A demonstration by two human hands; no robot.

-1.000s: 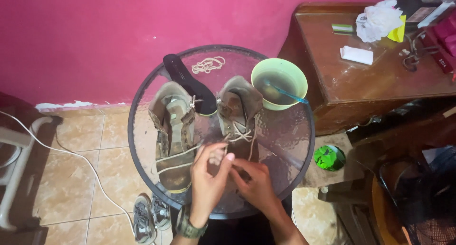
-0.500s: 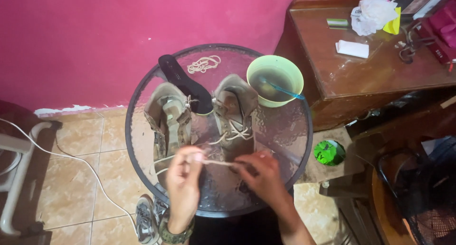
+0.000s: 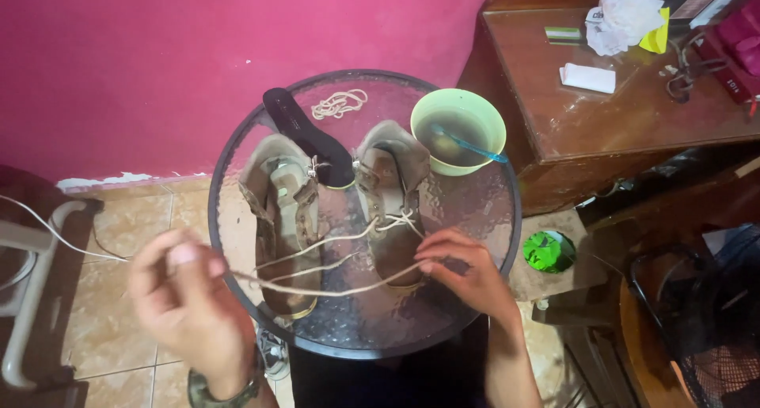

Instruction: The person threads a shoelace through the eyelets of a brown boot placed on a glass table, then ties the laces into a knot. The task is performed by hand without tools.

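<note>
While my left hand (image 3: 188,309) has swung out toward eight o'clock, past the counter (image 3: 475,210) rim, it pinches the lace (image 3: 317,285) taut; my right hand (image 3: 463,269) grips the other end beside the right shoe (image 3: 392,194), barely moved.

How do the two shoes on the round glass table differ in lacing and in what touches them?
The right shoe still carries a pale lace through its eyelets; the left shoe shows bare eyelets. The right hand rests against the right shoe's toe; the left hand is off the left shoe, pulling the lace out sideways. A black insole overlaps the left shoe only. Both are tan, worn, toes toward the person.
</note>
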